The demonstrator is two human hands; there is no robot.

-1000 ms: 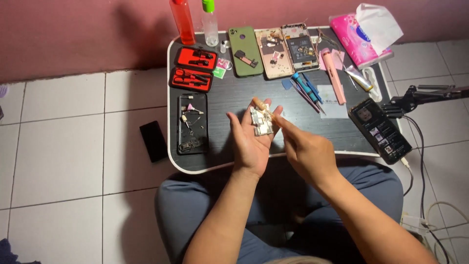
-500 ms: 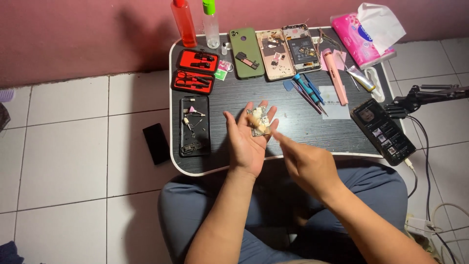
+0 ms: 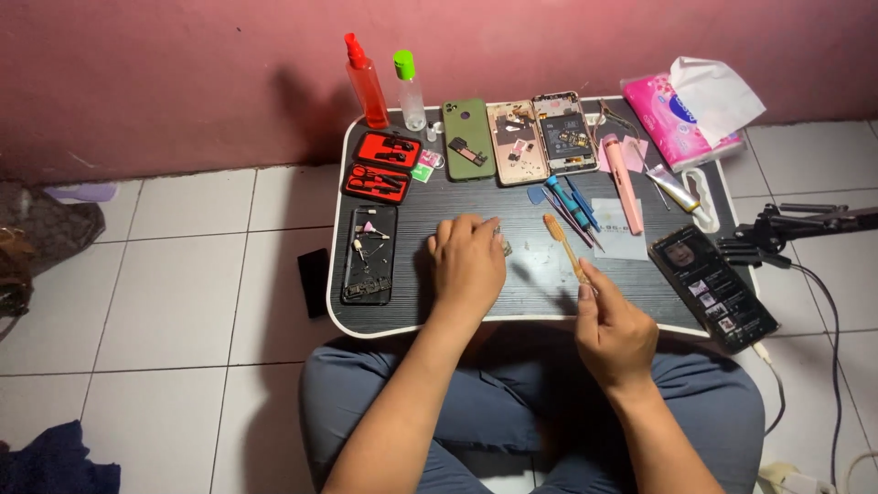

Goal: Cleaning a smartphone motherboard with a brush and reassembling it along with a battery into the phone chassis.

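Head view: left hand (image 3: 468, 265) lay palm-down on the desk (image 3: 430, 206), fingers loosely together and curled a bit, tips near a small metal part (image 3: 504, 245) lying just past them, about mid-desk; can't tell if they touched it. Right hand (image 3: 611, 327) hung over the near edge, right of centre, fingers closed w/ thumb and forefinger pinching the handle end of a brush (image 3: 562, 247). Brush was amber-coloured, angled away from the hand toward the far edge, its head just right of the small metal part and of the left hand.

Left side of desk: black tray (image 3: 368, 256) w/ bits in it, two red tool cases (image 3: 382, 165) beyond it. Along far edge: red spray bottle (image 3: 366, 82), clear bottle w/ green cap (image 3: 409, 90), green phone back (image 3: 467, 139), two opened phones (image 3: 541, 137). Blue screwdrivers (image 3: 572, 201) and a pink tool (image 3: 622, 181) lay right of centre. Dark phone (image 3: 713, 288) w/ lit screen sat at the near right corner, pink tissue pack (image 3: 681, 110) at the far right corner.
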